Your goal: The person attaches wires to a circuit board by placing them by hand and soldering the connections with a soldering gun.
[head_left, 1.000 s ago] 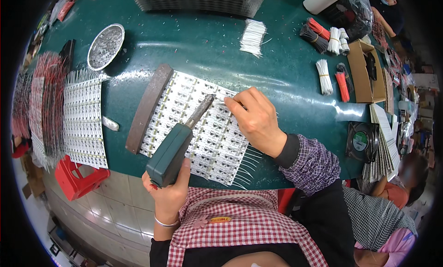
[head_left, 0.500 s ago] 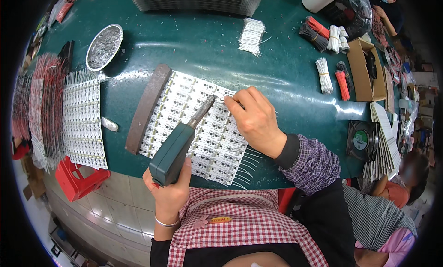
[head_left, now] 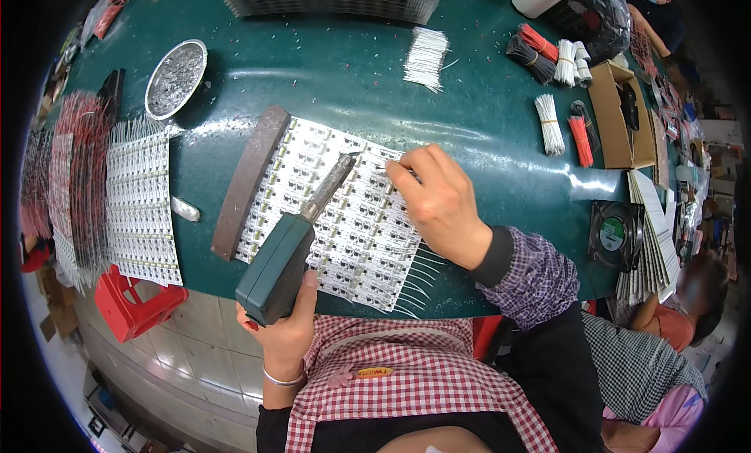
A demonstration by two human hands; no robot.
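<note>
My left hand (head_left: 283, 332) is wrapped round the handle of a dark green soldering gun (head_left: 274, 264). Its grey metal tip is over the upper part of a white circuit board panel (head_left: 368, 257), a short way left of my right fingers. My right hand (head_left: 446, 206) is closed in a pinch at the panel's upper right edge, on what looks like the end of a thin white wire (head_left: 389, 164); the fingers partly hide it. Several white wires (head_left: 416, 285) stick out from the panel's lower right edge. A brown bar (head_left: 249, 183) lies along the panel's left side.
At left are a metal bowl (head_left: 176, 81) of scraps, a wired panel (head_left: 141, 210) and a solder-like silvery lump (head_left: 185, 210). Loose white wires (head_left: 426, 59) lie beyond the panel. Wire bundles (head_left: 549, 124), a cardboard box (head_left: 614, 116) and a fan (head_left: 614, 235) are right. A person sits nearby.
The soldering gun has moved left, its tip drawing away from my right fingers. My right hand has shifted slightly right, still pinched.
</note>
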